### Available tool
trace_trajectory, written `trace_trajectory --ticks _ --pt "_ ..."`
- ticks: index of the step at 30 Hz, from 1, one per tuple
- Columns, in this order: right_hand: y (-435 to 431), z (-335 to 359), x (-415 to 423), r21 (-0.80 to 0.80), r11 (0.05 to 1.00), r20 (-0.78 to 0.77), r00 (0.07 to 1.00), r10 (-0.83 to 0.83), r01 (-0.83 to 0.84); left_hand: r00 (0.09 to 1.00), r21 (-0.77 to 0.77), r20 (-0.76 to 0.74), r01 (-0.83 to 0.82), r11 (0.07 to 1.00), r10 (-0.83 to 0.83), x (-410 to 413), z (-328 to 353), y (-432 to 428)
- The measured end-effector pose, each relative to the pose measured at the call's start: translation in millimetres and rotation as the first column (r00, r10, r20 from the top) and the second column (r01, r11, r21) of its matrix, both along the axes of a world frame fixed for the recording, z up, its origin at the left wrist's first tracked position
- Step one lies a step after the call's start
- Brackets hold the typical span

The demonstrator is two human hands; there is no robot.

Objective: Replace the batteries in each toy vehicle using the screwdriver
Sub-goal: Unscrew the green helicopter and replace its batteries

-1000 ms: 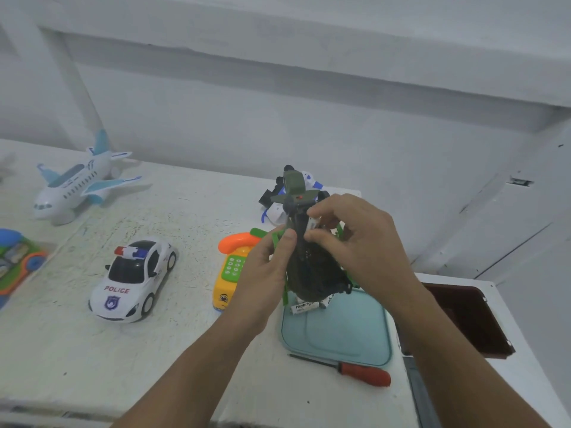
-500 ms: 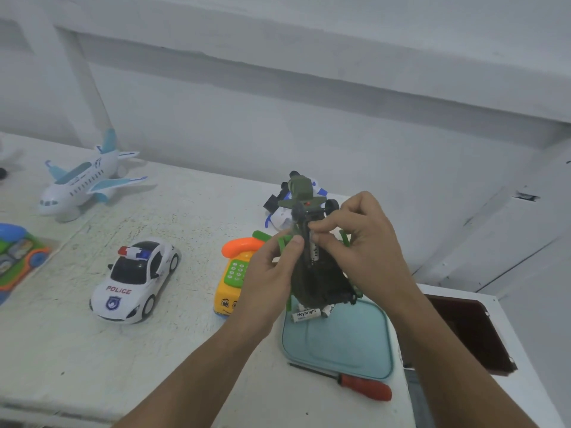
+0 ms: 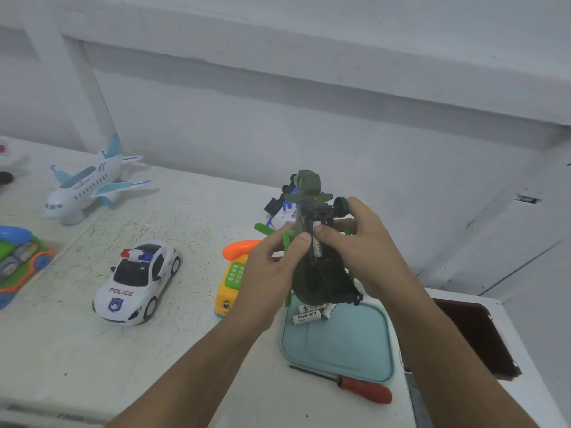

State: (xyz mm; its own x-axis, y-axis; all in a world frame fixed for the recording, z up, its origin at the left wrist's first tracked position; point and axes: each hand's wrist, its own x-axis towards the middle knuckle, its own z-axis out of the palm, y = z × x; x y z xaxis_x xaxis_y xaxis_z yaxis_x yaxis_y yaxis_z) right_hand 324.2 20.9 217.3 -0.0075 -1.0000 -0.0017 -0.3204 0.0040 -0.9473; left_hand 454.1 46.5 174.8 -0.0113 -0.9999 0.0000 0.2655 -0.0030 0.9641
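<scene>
1. Green plastic is filling the middle of the view: the toy helicopter [image 3: 318,279] is being held up in the air, belly toward the person, over the far end of the blue tray [image 3: 349,344], toward the right end of the bench [image 3: 61,350].
2. The left hand [image 3: 272,273] is gripping the helicopter's left side, with its thumb curling onto the belly.
3. The right hand [image 3: 361,251] is gripping the other side, and its thumb is pushing on a white battery [image 3: 317,250] in the belly.
4. A second ago the right fingers were pinching that battery up by the wheels. Now it is lying long-ways in the belly with the thumb on it. I think the battery is going into its slot.
5. More batteries [image 3: 306,316] are lying on the far end of the tray, under the helicopter. I cannot tell if they are old or new.
6. The red-handled screwdriver [image 3: 364,392] is lying by the front edge of the bench, just beside the tray. Nobody is touching it. It is probably waiting for the lid screw.
7. The police car [image 3: 139,279] and the plane [image 3: 89,183] are sitting toward the left end, maybe waiting for their turn.
</scene>
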Motion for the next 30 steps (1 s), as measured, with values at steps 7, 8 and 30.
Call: trace_trajectory --ticks 7,8,30 --pt "-2.7 6.4 -13.5 0.136 0.98 0.227 0.967 0.112 -0.145 0.999 0.053 0.016 -0.04 0.998 0.039 -1.3 -1.7 -1.5" --pt "-3.9 6.7 -19.1 0.204 0.962 0.322 0.941 0.109 -0.181 0.999 0.064 0.006 -0.05 0.997 0.049 -0.8 -0.3 -2.1" --pt "32.6 -123.0 -20.4 -0.125 0.81 -0.833 0.504 0.228 -0.573 0.985 0.21 -0.084 -0.128 0.969 0.149 4.7 4.7 -5.7"
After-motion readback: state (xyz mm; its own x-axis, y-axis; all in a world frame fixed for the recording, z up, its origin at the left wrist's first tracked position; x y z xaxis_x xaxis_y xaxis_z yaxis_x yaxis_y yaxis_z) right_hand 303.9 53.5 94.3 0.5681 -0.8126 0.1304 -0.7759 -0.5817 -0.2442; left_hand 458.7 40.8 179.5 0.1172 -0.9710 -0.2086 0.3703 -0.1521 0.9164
